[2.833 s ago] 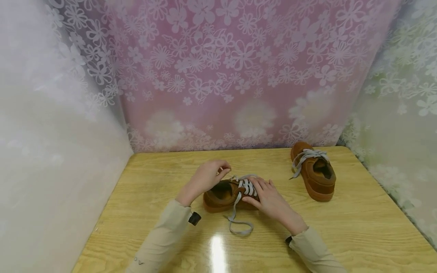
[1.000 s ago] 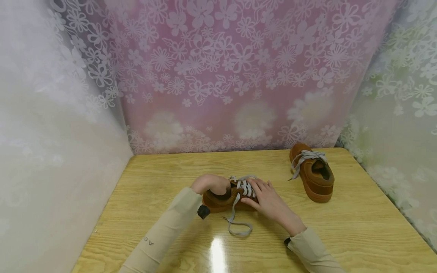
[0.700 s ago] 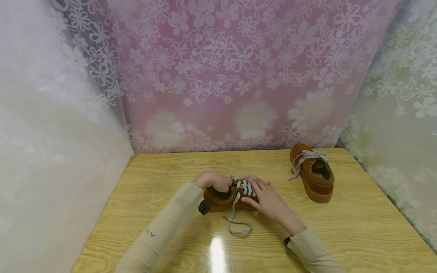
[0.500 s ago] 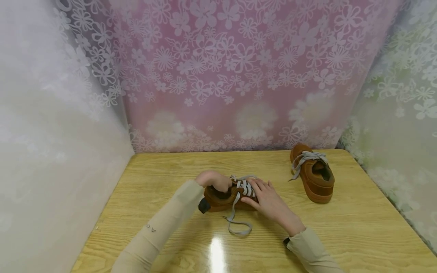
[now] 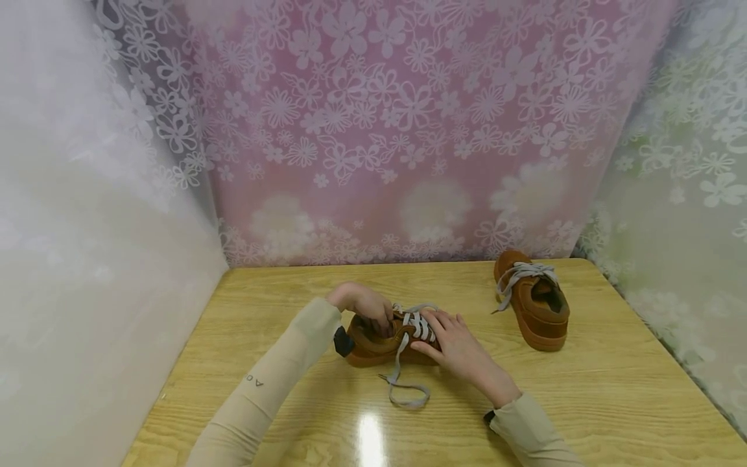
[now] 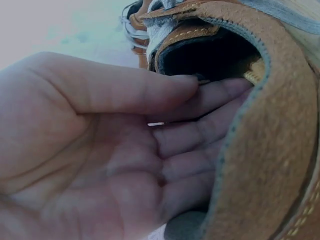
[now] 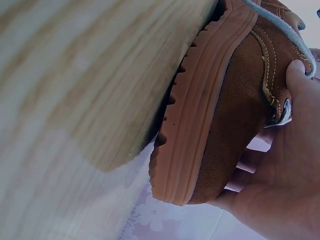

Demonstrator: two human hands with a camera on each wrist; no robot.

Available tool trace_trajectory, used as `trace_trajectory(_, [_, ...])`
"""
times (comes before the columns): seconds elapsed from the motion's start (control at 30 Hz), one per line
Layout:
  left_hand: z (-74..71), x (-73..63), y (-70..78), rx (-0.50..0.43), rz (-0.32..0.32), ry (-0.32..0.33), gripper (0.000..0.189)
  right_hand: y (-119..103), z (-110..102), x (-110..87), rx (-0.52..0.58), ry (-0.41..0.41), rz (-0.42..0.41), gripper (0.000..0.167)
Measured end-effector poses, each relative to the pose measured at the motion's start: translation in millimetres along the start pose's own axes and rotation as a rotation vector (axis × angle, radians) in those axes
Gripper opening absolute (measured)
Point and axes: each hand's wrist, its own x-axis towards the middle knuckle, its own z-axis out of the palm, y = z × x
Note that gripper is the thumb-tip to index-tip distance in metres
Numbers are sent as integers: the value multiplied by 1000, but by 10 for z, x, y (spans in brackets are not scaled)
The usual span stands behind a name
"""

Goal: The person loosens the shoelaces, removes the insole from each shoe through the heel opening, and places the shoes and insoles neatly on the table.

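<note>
A brown lace-up shoe with a pinkish-tan sole and grey laces sits on the table, toe pointing right. My left hand has its fingers inside the shoe's opening. In the left wrist view its thumb lies against the index finger, with a tiny thin piece at the thumb tip; fingertips are hidden in the shoe, so I cannot tell if it pinches anything. My right hand holds the shoe's front, thumb near the laces and fingers over the far side. A loose grey shoelace trails off the shoe's near side.
A second brown shoe with loosely gathered grey laces stands at the back right of the wooden table. A pink floral curtain hangs behind the table, with pale cloth on both sides.
My left hand moved from above the opening down into the shoe, and has just lifted slightly with its fingers still inside. The right hand has stayed on the shoe's front.
</note>
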Motion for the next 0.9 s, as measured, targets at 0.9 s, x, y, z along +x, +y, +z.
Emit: trace_trajectory(0.9, [121, -19, 10, 311, 51, 246, 11, 32, 20, 4, 26, -4, 12, 74])
